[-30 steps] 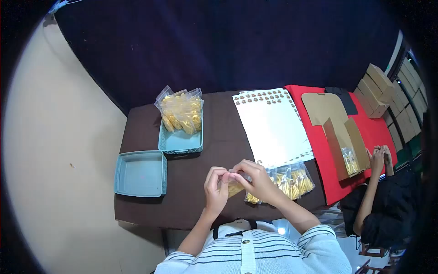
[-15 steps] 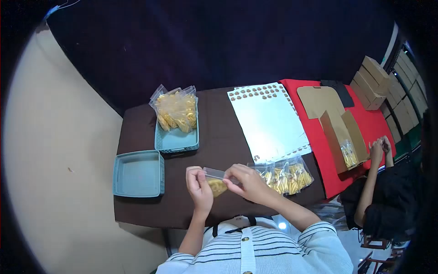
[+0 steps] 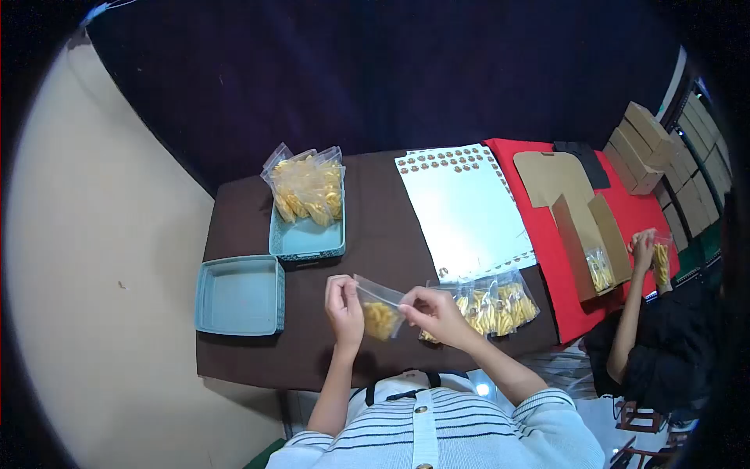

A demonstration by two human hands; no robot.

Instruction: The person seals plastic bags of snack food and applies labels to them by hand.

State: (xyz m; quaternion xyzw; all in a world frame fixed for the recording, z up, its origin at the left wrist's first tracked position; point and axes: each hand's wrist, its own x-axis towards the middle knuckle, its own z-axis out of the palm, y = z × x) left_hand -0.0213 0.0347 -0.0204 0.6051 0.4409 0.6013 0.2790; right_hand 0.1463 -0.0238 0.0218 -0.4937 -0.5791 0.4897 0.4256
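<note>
Between my hands hangs a clear zip bag (image 3: 380, 316) with yellow stick-shaped snacks in its lower part. My left hand (image 3: 344, 309) pinches the bag's upper left corner. At the upper right corner, my right hand (image 3: 436, 314) grips the top edge with thumb and fingers. Just right of and behind my right hand, a row of filled snack bags (image 3: 500, 305) lies on the brown cloth, partly hidden by that hand. A sticker sheet (image 3: 465, 219) with small round brown labels along its edges lies beyond them.
A blue-green basket (image 3: 308, 238) holds a pile of filled bags (image 3: 306, 187); another basket (image 3: 240, 297) stands in front of it, left. On the red cloth (image 3: 558, 313), an open cardboard box (image 3: 574, 250) contains a bag. A co-worker's hand (image 3: 643, 250) holds a snack bag (image 3: 662, 262) at right.
The bag between my hands has turned from folded and tilted to hanging flat, its front facing me. The co-worker now holds up a filled bag.
</note>
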